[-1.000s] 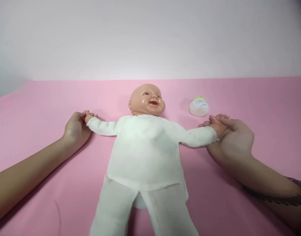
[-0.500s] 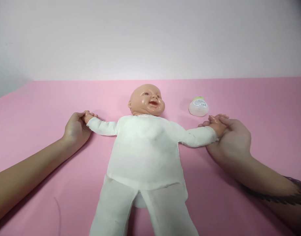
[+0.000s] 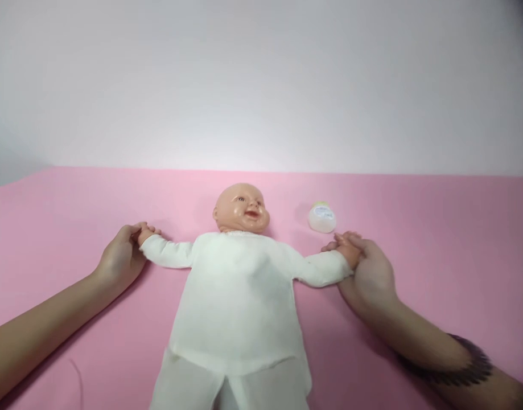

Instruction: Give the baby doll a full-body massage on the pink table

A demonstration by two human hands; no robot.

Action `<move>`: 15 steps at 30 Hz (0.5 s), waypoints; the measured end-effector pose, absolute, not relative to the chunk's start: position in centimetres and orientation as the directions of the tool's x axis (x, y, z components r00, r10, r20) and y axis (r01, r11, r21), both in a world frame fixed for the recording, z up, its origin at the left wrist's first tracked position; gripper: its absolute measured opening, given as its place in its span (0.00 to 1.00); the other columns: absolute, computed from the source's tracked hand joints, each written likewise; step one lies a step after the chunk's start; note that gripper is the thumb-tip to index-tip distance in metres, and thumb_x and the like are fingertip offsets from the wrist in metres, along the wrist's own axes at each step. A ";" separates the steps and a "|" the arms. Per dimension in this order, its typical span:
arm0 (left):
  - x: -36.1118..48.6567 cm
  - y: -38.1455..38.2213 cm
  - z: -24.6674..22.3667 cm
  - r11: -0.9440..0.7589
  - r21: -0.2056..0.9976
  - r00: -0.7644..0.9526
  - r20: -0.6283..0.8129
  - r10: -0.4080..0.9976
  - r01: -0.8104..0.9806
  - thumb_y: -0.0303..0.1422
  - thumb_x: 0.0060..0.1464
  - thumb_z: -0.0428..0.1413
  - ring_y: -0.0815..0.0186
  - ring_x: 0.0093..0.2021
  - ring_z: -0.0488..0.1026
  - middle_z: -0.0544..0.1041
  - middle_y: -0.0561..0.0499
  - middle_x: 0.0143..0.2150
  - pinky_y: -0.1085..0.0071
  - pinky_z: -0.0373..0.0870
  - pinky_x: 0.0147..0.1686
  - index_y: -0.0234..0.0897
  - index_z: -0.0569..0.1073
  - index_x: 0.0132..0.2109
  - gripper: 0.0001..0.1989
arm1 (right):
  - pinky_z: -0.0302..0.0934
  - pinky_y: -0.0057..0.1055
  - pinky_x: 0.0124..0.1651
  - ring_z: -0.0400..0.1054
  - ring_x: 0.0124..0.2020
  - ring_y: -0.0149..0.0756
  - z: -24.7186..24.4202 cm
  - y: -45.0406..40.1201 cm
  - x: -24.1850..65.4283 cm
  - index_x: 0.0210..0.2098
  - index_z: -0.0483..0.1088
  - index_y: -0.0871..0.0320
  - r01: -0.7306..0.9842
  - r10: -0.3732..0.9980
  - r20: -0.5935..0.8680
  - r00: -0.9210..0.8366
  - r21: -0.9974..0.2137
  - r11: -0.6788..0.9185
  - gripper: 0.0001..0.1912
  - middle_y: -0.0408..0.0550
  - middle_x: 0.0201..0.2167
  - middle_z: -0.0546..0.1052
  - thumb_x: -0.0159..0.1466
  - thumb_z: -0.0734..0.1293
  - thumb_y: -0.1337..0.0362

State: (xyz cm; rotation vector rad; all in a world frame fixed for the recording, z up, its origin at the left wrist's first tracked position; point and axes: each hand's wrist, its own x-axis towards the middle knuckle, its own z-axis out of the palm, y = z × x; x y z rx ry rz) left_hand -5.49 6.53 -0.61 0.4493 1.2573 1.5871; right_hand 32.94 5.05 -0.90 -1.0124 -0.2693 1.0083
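A baby doll (image 3: 239,302) in a white cloth top and trousers lies face up, its arms spread to both sides. Its lower legs fall outside the picture. My left hand (image 3: 124,253) is closed round the doll's small hand on the left. On the other side, my right hand (image 3: 372,276) grips the doll's other hand, thumb on top, with the doll's fingers poking out. Part of my right fingers is hidden under the doll's hand and sleeve.
Beyond the doll's right-side hand stands a small translucent bottle (image 3: 322,219) with a yellow-green top and a label. Everything rests on a pink surface (image 3: 449,245), backed by a pale wall (image 3: 261,85). A dark bracelet (image 3: 461,367) circles my right wrist.
The whole scene has shifted down and somewhat left in the picture as the camera tilted up. Both hands keep their hold on the doll's hands.
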 end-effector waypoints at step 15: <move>-6.8 7.8 -2.3 -0.021 0.915 -0.365 -0.139 0.921 -0.403 0.36 0.41 0.62 0.58 0.31 0.77 0.78 0.50 0.28 0.67 0.80 0.28 0.41 0.76 0.25 0.04 | 0.66 0.28 0.26 0.67 0.21 0.32 -1.2 5.5 32.9 0.30 0.67 0.54 -0.528 0.836 -0.170 0.521 -0.834 0.160 0.15 0.38 0.20 0.73 0.45 0.72 0.59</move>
